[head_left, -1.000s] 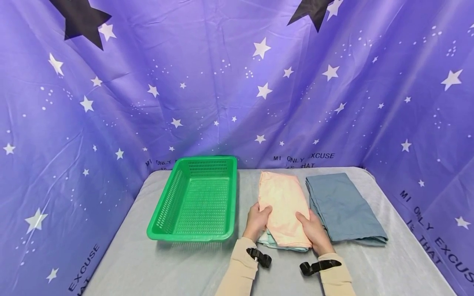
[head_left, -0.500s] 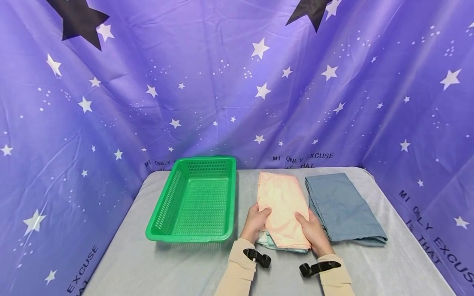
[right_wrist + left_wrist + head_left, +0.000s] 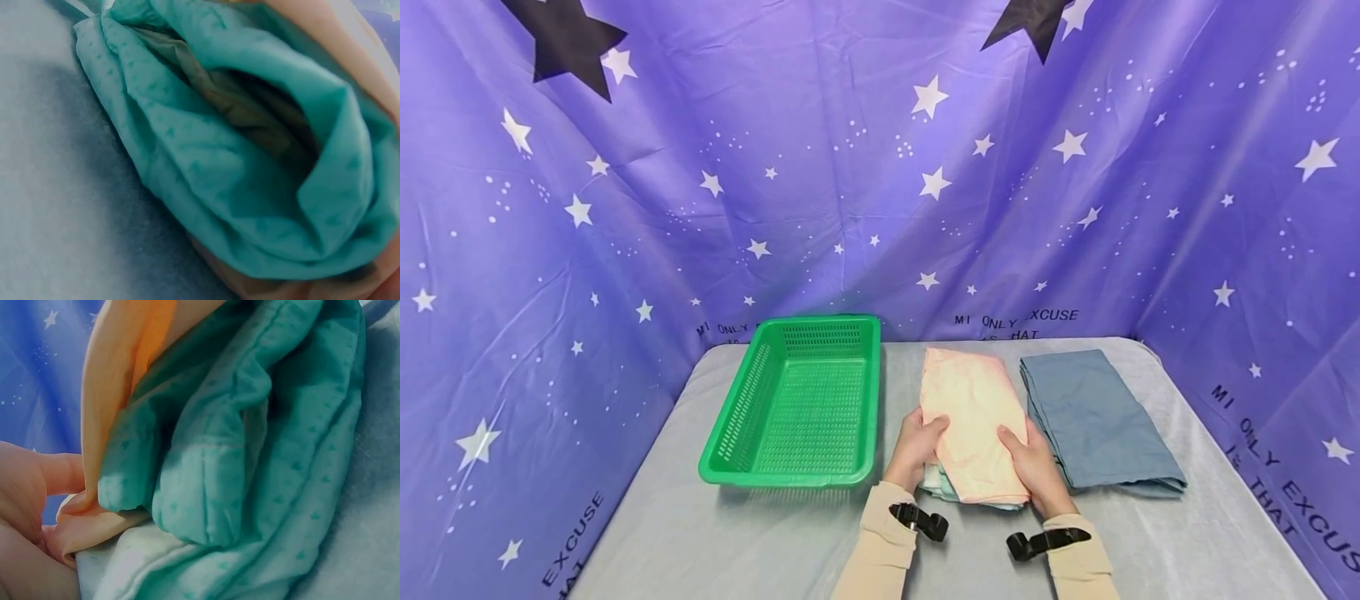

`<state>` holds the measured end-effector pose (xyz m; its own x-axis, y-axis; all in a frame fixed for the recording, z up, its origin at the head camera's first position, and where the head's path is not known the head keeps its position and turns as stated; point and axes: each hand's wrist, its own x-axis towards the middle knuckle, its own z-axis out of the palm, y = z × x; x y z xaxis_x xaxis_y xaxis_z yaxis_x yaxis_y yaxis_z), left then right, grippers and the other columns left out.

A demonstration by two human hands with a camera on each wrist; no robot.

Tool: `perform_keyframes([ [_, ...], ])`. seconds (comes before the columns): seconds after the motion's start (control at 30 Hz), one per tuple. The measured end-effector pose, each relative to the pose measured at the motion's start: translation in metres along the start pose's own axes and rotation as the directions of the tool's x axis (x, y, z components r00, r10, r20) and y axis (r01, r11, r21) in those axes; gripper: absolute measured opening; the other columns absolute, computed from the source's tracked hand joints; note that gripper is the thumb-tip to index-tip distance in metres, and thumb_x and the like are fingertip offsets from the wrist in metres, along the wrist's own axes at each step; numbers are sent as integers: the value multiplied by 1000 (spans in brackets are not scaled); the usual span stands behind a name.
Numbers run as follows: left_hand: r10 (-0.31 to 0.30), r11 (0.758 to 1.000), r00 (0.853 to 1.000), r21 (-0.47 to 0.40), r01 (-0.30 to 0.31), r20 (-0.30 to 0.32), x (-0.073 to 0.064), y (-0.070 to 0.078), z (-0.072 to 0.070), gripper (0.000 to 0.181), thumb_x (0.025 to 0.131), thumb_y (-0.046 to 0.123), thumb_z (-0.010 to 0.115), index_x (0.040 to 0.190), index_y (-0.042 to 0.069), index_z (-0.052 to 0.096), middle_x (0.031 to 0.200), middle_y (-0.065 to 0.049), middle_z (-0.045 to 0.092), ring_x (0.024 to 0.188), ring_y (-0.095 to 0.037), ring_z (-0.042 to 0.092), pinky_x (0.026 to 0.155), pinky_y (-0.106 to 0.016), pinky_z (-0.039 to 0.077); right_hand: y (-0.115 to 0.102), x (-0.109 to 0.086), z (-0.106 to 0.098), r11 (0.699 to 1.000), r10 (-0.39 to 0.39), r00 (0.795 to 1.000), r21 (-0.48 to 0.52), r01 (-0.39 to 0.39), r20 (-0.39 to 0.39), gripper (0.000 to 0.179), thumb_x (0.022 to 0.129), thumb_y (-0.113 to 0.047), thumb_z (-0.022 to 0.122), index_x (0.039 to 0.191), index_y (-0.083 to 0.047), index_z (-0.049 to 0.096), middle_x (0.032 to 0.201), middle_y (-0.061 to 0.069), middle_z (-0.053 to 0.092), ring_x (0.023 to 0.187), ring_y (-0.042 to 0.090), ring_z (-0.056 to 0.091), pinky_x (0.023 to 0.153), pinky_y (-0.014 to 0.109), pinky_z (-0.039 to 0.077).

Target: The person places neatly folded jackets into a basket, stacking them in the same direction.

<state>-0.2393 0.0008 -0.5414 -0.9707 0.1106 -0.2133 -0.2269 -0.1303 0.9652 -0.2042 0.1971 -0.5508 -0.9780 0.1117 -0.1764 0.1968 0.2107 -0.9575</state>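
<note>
L grip point(image 3: 917, 446) & R grip point(image 3: 1037, 468) pinching opp. sides of folded peach cloth point(image 3: 973, 421), prob. keeping teal layers point(image 3: 206, 481) together! Green basket point(image 3: 775, 481) sits nearby.

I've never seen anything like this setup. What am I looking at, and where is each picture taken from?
There's no machine working here, just a person's bare left hand and bare right hand. The wide picture comes from a camera worn on the head; the two close-ups come from cameras worn on the wrists. On the soft-looking grey surface are a green perforated plastic basket and, on the far right, a folded blue-grey cloth. Between them, the hands grip opposite sides of a folded peach cloth; teal patterned fabric shows beneath its top layer.
</note>
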Motion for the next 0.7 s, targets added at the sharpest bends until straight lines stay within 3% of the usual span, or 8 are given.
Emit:
perform_keyframes([
  [0.3,3,1000,1000,-11,-3,7,-5,8,-2,33,101,17,61,131,5,62,104,-7,75,87,-13,72,77,-30,61,-5,-2,4,999,-13,1000,29,13,-7,76,107,-42,53,165,-12,15,155,16,46,136,25,46,116,41,33],
  [0.47,31,999,999,-12,-31,10,-7,14,-4,34,100,17,61,131,5,62,104,-9,75,87,-14,73,77,-31,61,-9,-4,5,1000,-20,1000,15,21,-15,76,105,-47,53,165,-16,17,150,13,51,120,10,55,103,25,41],
  [0.57,42,999,999,-19,-42,10,-8,19,-5,35,98,15,62,132,4,62,104,-9,75,86,-14,72,75,-31,60,-12,-6,6,999,-28,999,18,28,-26,74,105,-47,54,165,-19,21,140,12,58,105,2,59,93,17,44],
  [0.7,54,998,999,-29,-54,4,-11,24,-4,36,97,14,62,132,2,61,102,-9,75,84,-13,71,74,-30,60,-16,-8,6,998,-42,998,43,43,-39,69,105,-43,55,163,-19,26,118,3,66,92,2,62,86,17,47],
])
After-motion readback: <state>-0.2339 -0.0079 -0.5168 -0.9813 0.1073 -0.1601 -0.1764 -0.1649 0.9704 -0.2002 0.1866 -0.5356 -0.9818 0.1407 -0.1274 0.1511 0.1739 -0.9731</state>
